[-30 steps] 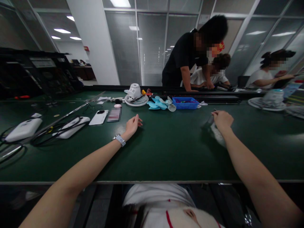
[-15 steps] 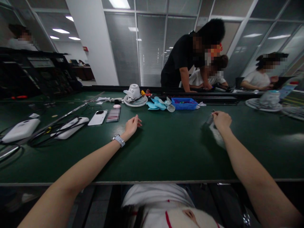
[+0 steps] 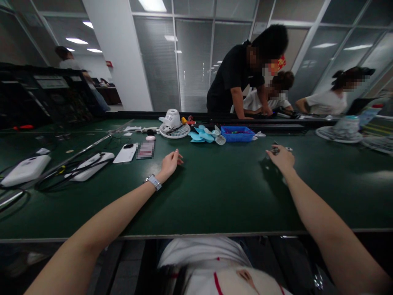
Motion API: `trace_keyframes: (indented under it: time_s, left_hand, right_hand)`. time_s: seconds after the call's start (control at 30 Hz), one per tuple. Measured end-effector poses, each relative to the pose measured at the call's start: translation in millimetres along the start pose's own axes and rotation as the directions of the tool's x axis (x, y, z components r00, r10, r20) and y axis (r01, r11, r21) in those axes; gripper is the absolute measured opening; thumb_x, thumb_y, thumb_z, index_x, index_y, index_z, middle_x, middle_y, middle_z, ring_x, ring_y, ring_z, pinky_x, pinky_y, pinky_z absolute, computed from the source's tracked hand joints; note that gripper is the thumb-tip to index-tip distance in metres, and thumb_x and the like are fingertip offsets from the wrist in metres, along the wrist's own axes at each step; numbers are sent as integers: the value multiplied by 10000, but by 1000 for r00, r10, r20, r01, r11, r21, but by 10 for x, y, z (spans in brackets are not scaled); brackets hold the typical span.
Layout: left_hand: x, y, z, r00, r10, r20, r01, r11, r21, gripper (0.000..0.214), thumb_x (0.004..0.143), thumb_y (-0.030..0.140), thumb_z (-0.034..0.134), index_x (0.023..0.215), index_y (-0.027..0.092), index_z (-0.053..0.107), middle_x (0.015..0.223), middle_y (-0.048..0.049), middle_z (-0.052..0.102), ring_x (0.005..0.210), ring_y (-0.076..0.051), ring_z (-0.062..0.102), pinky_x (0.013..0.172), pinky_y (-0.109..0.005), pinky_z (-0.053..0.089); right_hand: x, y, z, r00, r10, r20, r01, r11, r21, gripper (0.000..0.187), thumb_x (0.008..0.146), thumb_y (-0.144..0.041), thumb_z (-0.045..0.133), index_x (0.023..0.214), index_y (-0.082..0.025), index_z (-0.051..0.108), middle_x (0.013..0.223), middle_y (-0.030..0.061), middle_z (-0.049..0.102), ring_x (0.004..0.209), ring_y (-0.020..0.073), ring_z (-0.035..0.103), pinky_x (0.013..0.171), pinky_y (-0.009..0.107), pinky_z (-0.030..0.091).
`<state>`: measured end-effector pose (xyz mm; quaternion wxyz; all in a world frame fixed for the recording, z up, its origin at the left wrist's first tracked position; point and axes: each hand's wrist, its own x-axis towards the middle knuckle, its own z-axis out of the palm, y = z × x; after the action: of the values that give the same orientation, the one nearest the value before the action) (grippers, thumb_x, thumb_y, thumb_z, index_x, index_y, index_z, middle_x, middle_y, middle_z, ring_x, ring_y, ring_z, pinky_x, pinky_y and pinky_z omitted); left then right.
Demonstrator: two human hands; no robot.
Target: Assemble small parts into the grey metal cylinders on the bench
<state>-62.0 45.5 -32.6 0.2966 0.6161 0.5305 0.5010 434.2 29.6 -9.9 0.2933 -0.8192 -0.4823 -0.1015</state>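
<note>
At right hand [image 3: 283,159], small metal piece [image 3: 275,150]; left hand [image 3: 170,162] apart.

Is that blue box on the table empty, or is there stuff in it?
Not empty. Small colourful bits show inside the blue box; what they are is too small to tell.

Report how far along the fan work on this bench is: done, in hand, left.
Done, apparently: the white grille and blue blades lie apart beside the blue tray. In hand: the right hand pinches a small metal piece, too small to identify; the left hand rests open on the green table, holding nothing. Left: grille and blades lie unjoined, out beyond both hands.
</note>
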Motion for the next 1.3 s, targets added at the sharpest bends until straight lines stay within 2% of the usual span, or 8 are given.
trace_keyframes:
  time_s: [0.2, 0.37, 0.47, 0.63, 0.73, 0.83, 1.0, 1.3]
  left_hand:
    - [-13, 25, -7, 1000, 5, 16, -5, 1000, 9, 562, 908, 659, 392, 781, 171, 640, 655, -62, 690, 630, -189, 670, 632, -290, 498]
    - [-8, 33, -14, 1000, -9, 14, 8, 1000, 19, 498, 910, 606, 431, 777, 174, 641, 662, -59, 693, 635, -185, 669, 634, -288, 507]
    - [-34, 70, 6, 1000, -12, 14, 12, 1000, 4, 424, 886, 564, 502, 809, 174, 649, 709, -64, 714, 671, -189, 676, 659, -295, 517]
    - [-249, 338, 48, 977, 158, 141, -171, 981, 88, 340, 869, 501, 581, 966, 199, 702, 945, -76, 760, 875, -216, 695, 770, -323, 528]
    - [-421, 529, 59, 924, 302, 235, -344, 924, 165, 350, 894, 496, 568, 1086, 247, 723, 1121, -63, 737, 984, -225, 676, 830, -341, 530]
    - [-516, 607, 75, 862, 406, 303, -464, 873, 151, 372, 922, 468, 549, 1195, 261, 696, 1216, -49, 711, 1094, -223, 649, 940, -362, 509]
    - [-500, 602, 113, 797, 447, 406, -512, 857, 61, 289, 929, 379, 562, 1113, 241, 737, 1161, -49, 736, 1088, -208, 662, 972, -364, 506]
    - [-521, 809, 134, 845, 373, 382, -442, 890, 109, 183, 866, 340, 637, 1023, 266, 695, 1043, -48, 755, 1011, -244, 694, 958, -419, 509]
  right_hand:
    - [-7, 30, 157, 997, 79, -13, -77, 993, 92, 653, 808, -458, 694, 1366, -147, 554, 1152, 196, 679, 1028, 326, 650, 894, 446, 488]
    - [30, 38, 142, 973, 226, 43, -230, 961, 154, 526, 774, -451, 733, 1173, -112, 676, 1083, 180, 711, 1009, 308, 669, 893, 412, 506]
    - [-21, -133, 118, 975, 221, 19, -221, 957, 190, 463, 771, -430, 746, 1119, -126, 705, 1073, 168, 726, 1032, 318, 673, 909, 429, 505]
    - [-548, -967, 197, 986, -120, 119, 43, 861, 507, 427, 757, -398, 770, 1085, -130, 708, 1035, 142, 744, 955, 263, 707, 875, 389, 539]
    - [-1110, -1531, 239, 851, -443, 281, 66, 622, 780, 425, 735, -330, 794, 1103, -144, 690, 1042, 115, 750, 912, 216, 719, 847, 346, 561]
    - [-1594, -1867, 196, 734, -605, 308, 54, 504, 862, 400, 719, -287, 806, 1084, -169, 690, 1015, 78, 756, 901, 198, 719, 840, 330, 563]
    - [-1873, -1938, 65, 645, -719, 259, 187, 477, 858, 370, 780, -365, 765, 1094, -188, 683, 957, 43, 748, 858, 186, 702, 786, 316, 550]
    - [-1860, -1933, 10, 635, -728, 258, 231, 498, 836, 363, 788, -394, 756, 1083, -198, 675, 908, 34, 738, 816, 190, 691, 753, 324, 538]
